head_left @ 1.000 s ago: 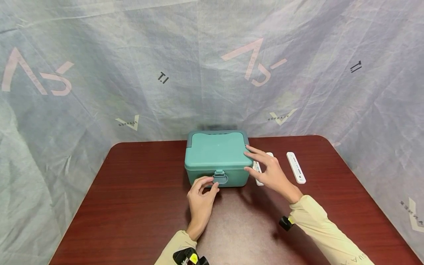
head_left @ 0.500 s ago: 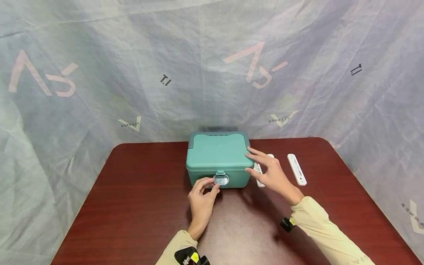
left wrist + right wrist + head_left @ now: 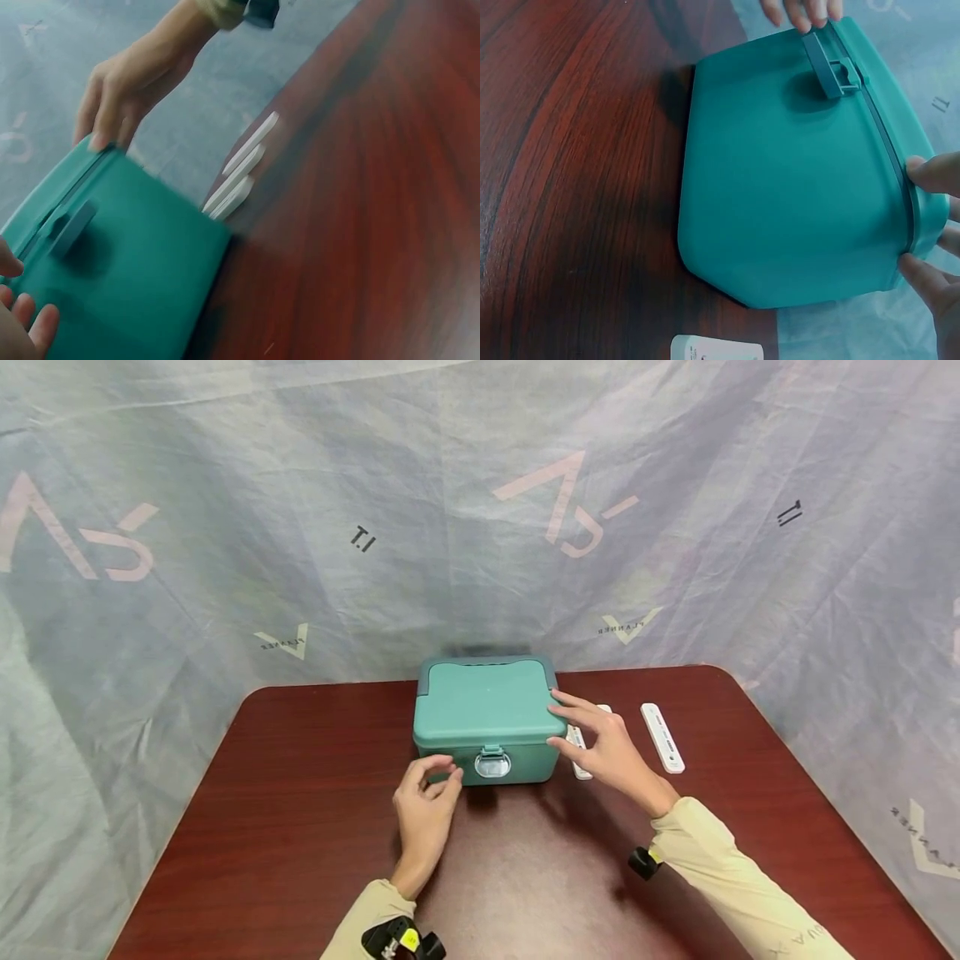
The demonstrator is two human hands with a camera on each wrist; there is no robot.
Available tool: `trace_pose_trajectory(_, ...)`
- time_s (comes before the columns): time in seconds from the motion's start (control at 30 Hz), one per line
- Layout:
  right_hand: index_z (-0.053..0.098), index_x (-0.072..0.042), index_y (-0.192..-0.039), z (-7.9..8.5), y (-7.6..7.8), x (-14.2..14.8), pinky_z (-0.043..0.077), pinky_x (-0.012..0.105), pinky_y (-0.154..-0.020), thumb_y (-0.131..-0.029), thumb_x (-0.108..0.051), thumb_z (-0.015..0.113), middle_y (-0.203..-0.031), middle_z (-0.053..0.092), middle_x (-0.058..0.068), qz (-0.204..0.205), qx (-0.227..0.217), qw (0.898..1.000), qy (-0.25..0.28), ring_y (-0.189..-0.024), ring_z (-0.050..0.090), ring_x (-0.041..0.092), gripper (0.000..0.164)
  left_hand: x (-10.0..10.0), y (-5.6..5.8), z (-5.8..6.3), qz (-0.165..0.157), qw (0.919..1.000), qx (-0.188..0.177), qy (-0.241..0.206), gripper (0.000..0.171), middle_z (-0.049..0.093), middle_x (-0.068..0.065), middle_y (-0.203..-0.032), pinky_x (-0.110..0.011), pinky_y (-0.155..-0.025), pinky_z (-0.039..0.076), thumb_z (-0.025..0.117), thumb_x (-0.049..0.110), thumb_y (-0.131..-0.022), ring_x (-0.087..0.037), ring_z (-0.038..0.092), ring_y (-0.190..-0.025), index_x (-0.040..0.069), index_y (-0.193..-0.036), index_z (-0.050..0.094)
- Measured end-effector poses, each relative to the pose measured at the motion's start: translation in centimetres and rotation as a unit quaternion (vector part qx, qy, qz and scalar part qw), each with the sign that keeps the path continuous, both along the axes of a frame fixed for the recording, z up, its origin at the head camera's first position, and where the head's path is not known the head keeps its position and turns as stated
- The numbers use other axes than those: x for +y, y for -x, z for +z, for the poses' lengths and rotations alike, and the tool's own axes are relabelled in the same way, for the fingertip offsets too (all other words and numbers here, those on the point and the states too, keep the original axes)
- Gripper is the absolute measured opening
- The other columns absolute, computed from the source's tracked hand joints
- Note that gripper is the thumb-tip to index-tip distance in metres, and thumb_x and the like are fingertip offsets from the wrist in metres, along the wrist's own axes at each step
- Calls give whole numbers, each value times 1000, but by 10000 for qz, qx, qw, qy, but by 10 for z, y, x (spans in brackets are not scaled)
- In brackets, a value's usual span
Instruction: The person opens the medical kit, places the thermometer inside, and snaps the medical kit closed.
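Observation:
A teal lidded box (image 3: 491, 702) stands at the far side of the table with its lid down. On its front, the latch (image 3: 829, 67) has its flap standing out from the wall. My left hand (image 3: 427, 806) is at the left of the latch, close in front of the box, its fingers loosely bent and nothing between them. My right hand (image 3: 611, 752) rests its spread, fairly straight fingertips on the lid's right edge, the thumb near the front corner.
Right of the box lies a flat white strip with printed marks (image 3: 662, 737); another white strip (image 3: 579, 758) is partly behind my right hand. The dark red table (image 3: 300, 810) ends at a hanging grey cloth (image 3: 405, 593) behind the box.
My left hand has drawn away from the latch to the left, and the latch flap has tilted outward. The right hand stays at the lid's right edge.

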State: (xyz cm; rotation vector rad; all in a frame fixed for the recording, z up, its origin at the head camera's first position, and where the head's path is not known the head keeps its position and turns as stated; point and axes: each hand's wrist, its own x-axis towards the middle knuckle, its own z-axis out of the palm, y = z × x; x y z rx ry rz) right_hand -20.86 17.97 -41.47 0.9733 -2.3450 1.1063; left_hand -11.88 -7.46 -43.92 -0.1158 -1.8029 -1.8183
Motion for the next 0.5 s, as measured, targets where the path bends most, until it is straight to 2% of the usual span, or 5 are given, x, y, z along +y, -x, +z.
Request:
trace_pose_trajectory(0.13, 64, -1, -120, 1, -1, -1, 46, 29, -93, -75, -9, 81, -134, 53, 12, 49, -31, 9998, 179, -116, 56, 27, 48, -20, 2, 11, 309, 9991, 153, 238, 23, 57, -28, -96, -34, -68, 56, 69, -14, -77, -43, 61, -83, -13, -99, 62)
trace_pose_trajectory(0.2, 64, 3, -118, 2, -3, -2, 49, 32, -89, -73, -4, 81, -132, 54, 17, 99, -38, 9991, 402, -114, 57, 31, 48, -30, 5, 15, 338, 9986, 256, 301, 26, 56, -29, -100, -37, -72, 55, 70, -14, -77, -44, 60, -87, -13, -101, 62)
trace_pose_trajectory(0.37, 61, 12, -113, 8, -14, -6, 52, 40, -80, -69, 9, 79, -125, 55, 27, 150, -3, 9946, 1028, -107, 58, 41, 47, -45, 13, 21, 73, 9966, 505, 653, 36, 55, -25, -115, -47, -85, 50, 72, -13, -76, -42, 57, -104, -11, -110, 61)
trace_pose_trajectory(0.5, 60, 12, -116, 4, -15, -5, 52, 40, -81, -69, 12, 78, -124, 56, 26, 107, -99, 9921, 1249, -108, 58, 38, 50, -49, 18, 26, -177, 9929, 579, 1020, 44, 52, -21, -127, -48, -93, 45, 73, -10, -76, -38, 54, -113, -11, -117, 59)
